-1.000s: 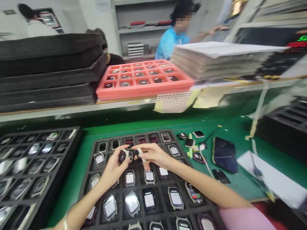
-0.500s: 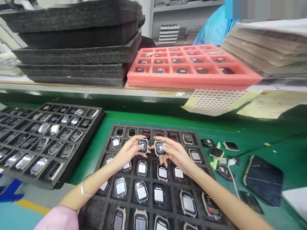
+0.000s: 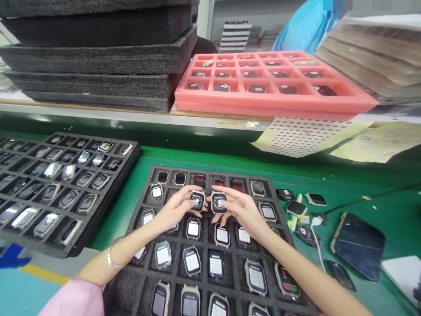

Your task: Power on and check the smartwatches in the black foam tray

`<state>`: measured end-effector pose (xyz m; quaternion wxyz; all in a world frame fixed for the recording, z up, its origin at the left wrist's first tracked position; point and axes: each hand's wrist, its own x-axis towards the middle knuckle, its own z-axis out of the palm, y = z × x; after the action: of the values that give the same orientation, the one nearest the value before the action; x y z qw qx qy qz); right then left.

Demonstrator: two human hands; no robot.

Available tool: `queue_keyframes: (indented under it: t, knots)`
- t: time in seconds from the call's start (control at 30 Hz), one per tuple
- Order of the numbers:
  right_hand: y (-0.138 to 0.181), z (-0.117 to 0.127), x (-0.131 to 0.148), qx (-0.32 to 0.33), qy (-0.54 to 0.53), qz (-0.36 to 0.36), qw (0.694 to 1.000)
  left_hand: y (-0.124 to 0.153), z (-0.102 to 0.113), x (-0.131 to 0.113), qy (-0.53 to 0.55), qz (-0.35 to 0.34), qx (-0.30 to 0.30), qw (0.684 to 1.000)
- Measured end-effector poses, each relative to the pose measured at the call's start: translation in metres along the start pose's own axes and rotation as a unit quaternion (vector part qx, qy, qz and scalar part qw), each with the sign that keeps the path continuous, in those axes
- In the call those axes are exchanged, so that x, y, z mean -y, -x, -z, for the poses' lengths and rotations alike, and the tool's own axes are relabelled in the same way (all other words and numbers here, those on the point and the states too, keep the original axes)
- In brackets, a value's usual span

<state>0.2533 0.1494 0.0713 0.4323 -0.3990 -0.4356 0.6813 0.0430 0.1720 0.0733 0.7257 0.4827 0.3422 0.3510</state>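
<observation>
My left hand (image 3: pixel 179 208) is closed on a strapless smartwatch (image 3: pixel 197 199), its thumb on the lit dark watch face. Close beside it, my right hand (image 3: pixel 240 208) grips a second smartwatch (image 3: pixel 218 202) with a similar dial, thumb against the screen. Both watches are held up over a black foam tray (image 3: pixel 205 239). Its compartments hold several more watch bodies, many with white lit screens, such as the watch (image 3: pixel 216 264) below my hands. Along the tray's back row the screens are dark or reddish.
At left lies another black foam tray (image 3: pixel 70 241) of watches. A pink foam tray (image 3: pixel 276 103) sits on the shelf between black foam stacks (image 3: pixel 98 59) and a grey stack (image 3: pixel 371 52). Loose watches (image 3: pixel 316 199), a white cable (image 3: pixel 319 250) and a dark tablet-like device (image 3: pixel 358 245) lie right.
The camera view has shifted slightly, so the shelf and trays appear a little higher. Both hands keep their watches in nearly the same place, with the left thumb moved a little on its screen.
</observation>
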Motion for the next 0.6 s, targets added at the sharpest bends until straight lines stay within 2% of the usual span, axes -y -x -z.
queue_keyframes:
  t: [0.27,0.47,0.53,0.6]
  knots:
    - [0.001,-0.003,-0.001,-0.014,0.049,0.015,0.999,0.001,0.000,0.001,-0.011,-0.004,0.015,1.000]
    - [0.004,0.001,0.008,0.052,0.090,0.018,0.994,0.000,0.002,-0.002,0.008,-0.005,0.008,1.000]
    - [0.003,0.008,0.009,0.075,0.147,0.007,0.986,-0.001,0.003,-0.002,0.025,0.001,0.006,1.000]
    - [-0.001,0.018,0.007,0.073,0.268,0.023,0.960,-0.002,0.004,-0.002,0.039,0.008,0.003,0.999]
